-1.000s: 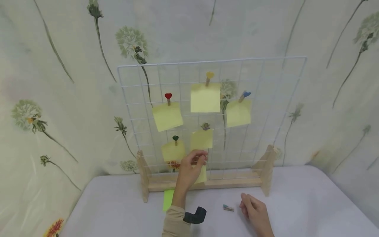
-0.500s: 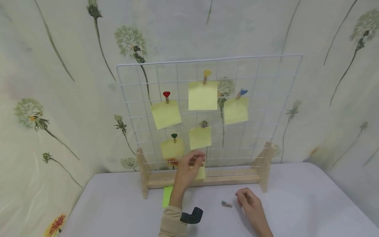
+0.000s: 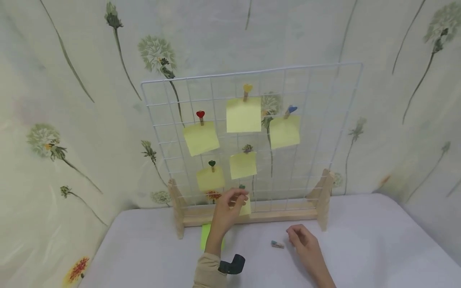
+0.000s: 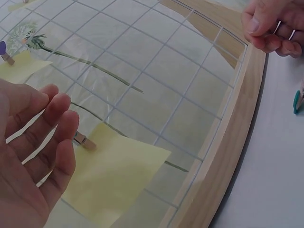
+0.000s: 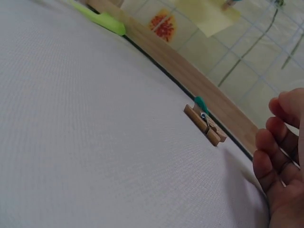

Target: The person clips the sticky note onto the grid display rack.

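My left hand (image 3: pixel 230 208) hovers in front of the lowest yellow sticky note (image 3: pixel 246 207) on the white wire grid (image 3: pixel 313 120). Its fingers are loosely bent and hold nothing. A wooden clothespin (image 4: pixel 85 141) with a green top (image 3: pixel 242 187) pins that note, just past the fingertips in the left wrist view. Low over the table at the right is my right hand (image 3: pixel 304 244), relaxed with nothing in it. Beside it lies a loose wooden clothespin (image 5: pixel 205 124) with a teal decoration.
Higher on the grid hang several yellow notes (image 3: pixel 243 115) on clothespins with coloured tops. Wooden feet (image 3: pixel 325 200) and a crossbar (image 3: pixel 284 216) support the grid. A bright green note pad (image 3: pixel 205 236) lies on the white table (image 3: pixel 144 256), partly behind my left forearm.
My left hand has drawn slightly away from the lowest note, so the green-topped clothespin shows above it. My right hand has shifted a little and its fingers have loosened. The head view has shifted slightly.
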Motion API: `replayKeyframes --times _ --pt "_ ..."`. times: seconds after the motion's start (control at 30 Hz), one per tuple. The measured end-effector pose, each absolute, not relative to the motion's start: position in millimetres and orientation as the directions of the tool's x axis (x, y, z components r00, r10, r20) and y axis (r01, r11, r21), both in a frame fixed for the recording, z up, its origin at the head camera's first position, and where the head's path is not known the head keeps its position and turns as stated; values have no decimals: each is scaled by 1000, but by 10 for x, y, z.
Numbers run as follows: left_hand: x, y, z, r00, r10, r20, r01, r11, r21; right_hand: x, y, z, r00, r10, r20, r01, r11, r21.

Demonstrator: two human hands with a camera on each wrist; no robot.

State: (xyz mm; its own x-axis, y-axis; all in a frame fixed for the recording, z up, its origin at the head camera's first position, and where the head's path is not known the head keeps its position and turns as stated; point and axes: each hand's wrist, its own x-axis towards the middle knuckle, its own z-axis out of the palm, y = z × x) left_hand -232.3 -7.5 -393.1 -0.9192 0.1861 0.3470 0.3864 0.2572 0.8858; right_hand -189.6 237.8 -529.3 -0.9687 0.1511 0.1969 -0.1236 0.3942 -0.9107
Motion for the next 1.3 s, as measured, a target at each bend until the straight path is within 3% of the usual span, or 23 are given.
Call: replayKeyframes --times 0.5,0.73,0.9,1.03,1.3 --pt "-2205 -331 -4199 -955 109 277 298 308 904 -1894 2370 -5287 -964 92 249 -182 457 -871" --pt "-2273 -599 -4416 -966 76 246 256 188 948 -1936 2386 -5315 -958 95 271 -196 473 -859" --pt "-2356 -783 -4790 -964 -29 264 252 214 944 -1920 2420 -5311 -956 110 270 -188 478 -858" --pt "-2323 -909 -5059 -968 -130 213 176 248 952 -1890 2425 -5292 -961 113 251 -170 474 -864" --pt "-2302 -1043 -5295 -949 -238 209 116 353 928 -1896 2396 -5289 -969 118 218 -152 414 -898"
